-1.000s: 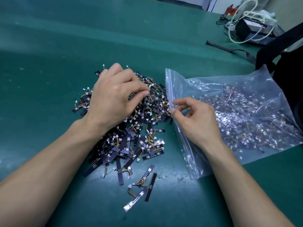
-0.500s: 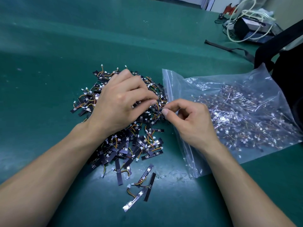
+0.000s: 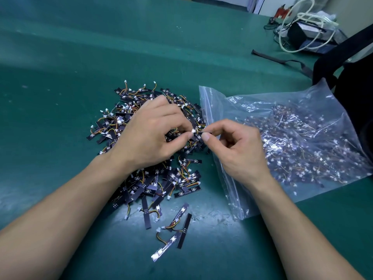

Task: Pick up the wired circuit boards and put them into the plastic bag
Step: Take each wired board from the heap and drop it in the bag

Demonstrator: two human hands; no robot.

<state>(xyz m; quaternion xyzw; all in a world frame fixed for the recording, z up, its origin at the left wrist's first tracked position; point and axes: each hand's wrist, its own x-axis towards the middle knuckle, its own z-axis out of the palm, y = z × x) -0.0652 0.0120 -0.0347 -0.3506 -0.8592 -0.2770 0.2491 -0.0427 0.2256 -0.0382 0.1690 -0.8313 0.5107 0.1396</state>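
Black boards point(image 3: 187, 191) partly beneath hands point(image 3: 149, 136) point(image 3: 238, 152)

There are two hands, a left hand point(image 3: 149, 138) and a right hand point(image 3: 238, 150). They pinch one wired board point(image 3: 198, 131) between them. One big pile of boards point(image 3: 125, 126) lies on one green table point(image 3: 60, 67), too many to count. Four loose boards point(image 3: 186, 229) lie apart, just below the pile. There is one clear plastic bag point(image 3: 252, 106) with many more boards inside, too many to count. Far back are one black backpack point(image 3: 355, 102), one white cable loop point(image 3: 319, 18) and one dark box point(image 3: 298, 37).
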